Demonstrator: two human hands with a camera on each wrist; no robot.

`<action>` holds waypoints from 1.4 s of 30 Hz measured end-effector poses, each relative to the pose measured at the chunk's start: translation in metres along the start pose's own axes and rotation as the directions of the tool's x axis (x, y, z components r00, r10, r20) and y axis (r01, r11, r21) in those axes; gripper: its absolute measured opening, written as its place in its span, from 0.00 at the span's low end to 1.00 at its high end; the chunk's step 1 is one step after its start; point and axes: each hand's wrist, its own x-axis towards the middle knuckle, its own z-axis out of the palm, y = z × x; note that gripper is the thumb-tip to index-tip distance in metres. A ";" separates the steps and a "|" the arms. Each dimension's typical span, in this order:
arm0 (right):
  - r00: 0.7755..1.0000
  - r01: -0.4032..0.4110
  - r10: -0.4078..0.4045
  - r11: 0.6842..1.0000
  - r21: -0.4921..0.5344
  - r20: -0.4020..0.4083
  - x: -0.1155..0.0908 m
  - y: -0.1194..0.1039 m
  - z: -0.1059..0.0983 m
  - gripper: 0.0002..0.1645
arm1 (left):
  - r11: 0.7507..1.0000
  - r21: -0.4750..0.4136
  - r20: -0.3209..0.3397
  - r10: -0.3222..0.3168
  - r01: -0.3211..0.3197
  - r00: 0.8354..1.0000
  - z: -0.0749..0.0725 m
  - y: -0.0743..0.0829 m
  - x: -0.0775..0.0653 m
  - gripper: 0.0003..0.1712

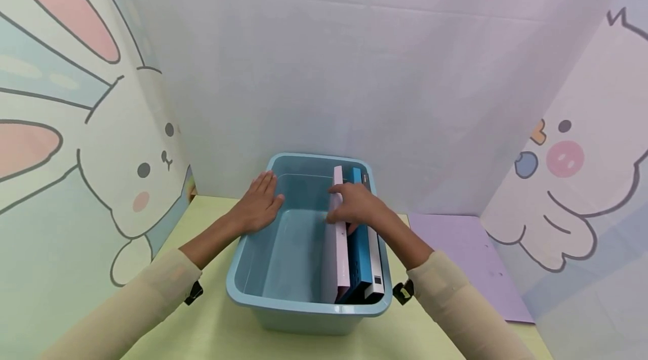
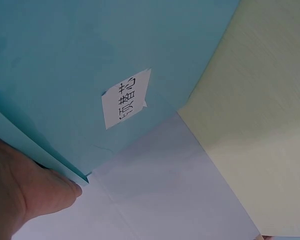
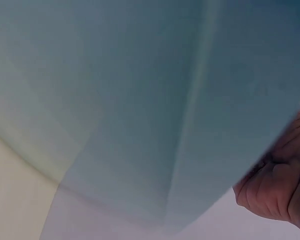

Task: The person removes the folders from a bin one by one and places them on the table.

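Basin (image 1: 304, 308), head view: left hand (image 1: 258, 205) rests on its edge at 10 o'clock, fingers extended, nothing gripped. Right hand (image 1: 356, 205), fingers curled, grips top of lilac folder (image 1: 342, 261), standing inside toward 3 o'clock, beside blue folder (image 1: 361, 261).

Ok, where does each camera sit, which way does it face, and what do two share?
Head: worn on the head, facing forward and down at the blue tub; both hands, left and right, and the sleeves show.
Left wrist: on that wrist, facing the tub's side, its paper label and the yellow tabletop; part of the left hand shows.
Right wrist: on that wrist, facing the tub's side up close; part of the right hand shows.
Head and left wrist share the left hand, tub and tabletop.
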 end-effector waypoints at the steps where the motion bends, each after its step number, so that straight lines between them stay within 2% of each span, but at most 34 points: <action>1: 1.000 0.001 0.000 1.000 0.008 -0.002 0.001 0.001 -0.001 0.48 | 1.000 -0.001 0.001 -0.001 0.001 1.000 0.000 0.000 0.000 0.41; 7: 1.000 -0.018 0.018 0.998 0.061 0.000 0.002 0.002 -0.003 0.49 | 1.000 -0.002 0.003 -0.005 0.005 1.000 0.000 -0.001 -0.001 0.41; 12: 0.999 -0.026 0.021 0.992 0.122 0.044 0.000 0.003 -0.008 0.53 | 1.000 -0.006 -0.001 -0.006 0.006 1.000 -0.002 0.000 -0.003 0.41; 17: 0.996 -0.028 0.007 0.973 0.229 0.093 0.001 0.007 -0.013 0.54 | 1.000 0.001 -0.010 -0.010 0.010 1.000 0.000 -0.002 -0.002 0.41; 21: 0.996 -0.006 -0.021 0.957 0.289 0.090 0.003 0.015 -0.016 0.54 | 1.000 -0.006 -0.022 -0.003 0.003 1.000 0.001 -0.002 -0.002 0.41; 31: 0.997 0.028 -0.061 0.878 0.478 0.053 0.002 0.038 -0.023 0.54 | 0.999 0.012 -0.014 -0.030 0.030 0.999 0.004 -0.003 0.000 0.43; 37: 0.993 0.016 -0.083 0.802 0.598 0.084 -0.001 0.049 -0.031 0.54 | 0.999 0.007 -0.017 -0.038 0.039 0.999 0.004 -0.004 0.001 0.42; 42: 0.990 0.021 -0.106 0.769 0.639 0.095 -0.004 0.062 -0.038 0.54 | 0.999 0.006 -0.014 -0.052 0.052 0.999 0.004 -0.002 0.001 0.43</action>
